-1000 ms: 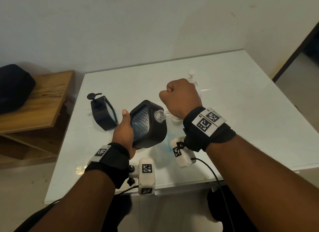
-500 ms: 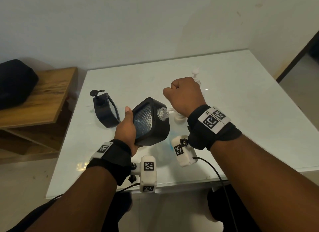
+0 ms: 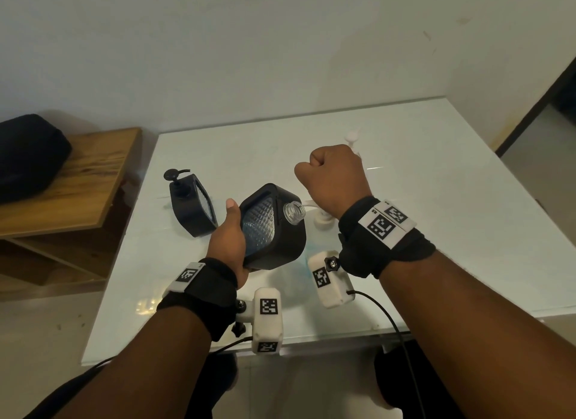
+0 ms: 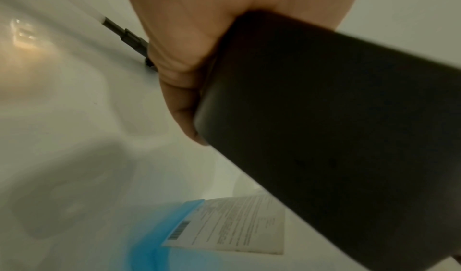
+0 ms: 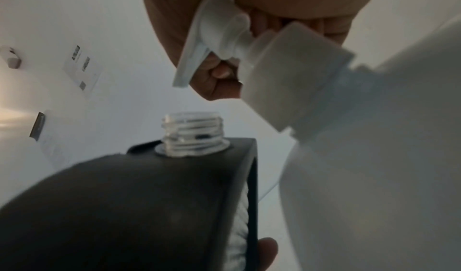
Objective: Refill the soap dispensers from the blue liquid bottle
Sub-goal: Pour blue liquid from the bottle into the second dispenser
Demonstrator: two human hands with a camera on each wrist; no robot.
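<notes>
My left hand (image 3: 229, 231) grips a black soap dispenser (image 3: 276, 231) and holds it tilted above the table. Its clear threaded neck (image 3: 293, 212) is open and points right. From the left wrist, the hand (image 4: 189, 58) wraps the dark body (image 4: 336, 117). My right hand (image 3: 332, 175) is a fist over the blue liquid bottle's white cap (image 3: 322, 224). In the right wrist view its fingers (image 5: 219, 72) curl round the white pump head (image 5: 222, 32), whose nozzle hangs just above the open neck (image 5: 192, 133). The bottle (image 4: 154, 235) shows blue liquid and a label below the dispenser.
A second black dispenser (image 3: 191, 206) with its pump on stands left of my left hand on the white table (image 3: 452, 200). A white pump top (image 3: 352, 137) shows behind my right hand. A black pump stem (image 4: 124, 34) lies on the table. A wooden shelf (image 3: 78, 181) stands at the left.
Both hands keep their holds. The black dispenser's neck has edged slightly right, closer to the pump nozzle.
</notes>
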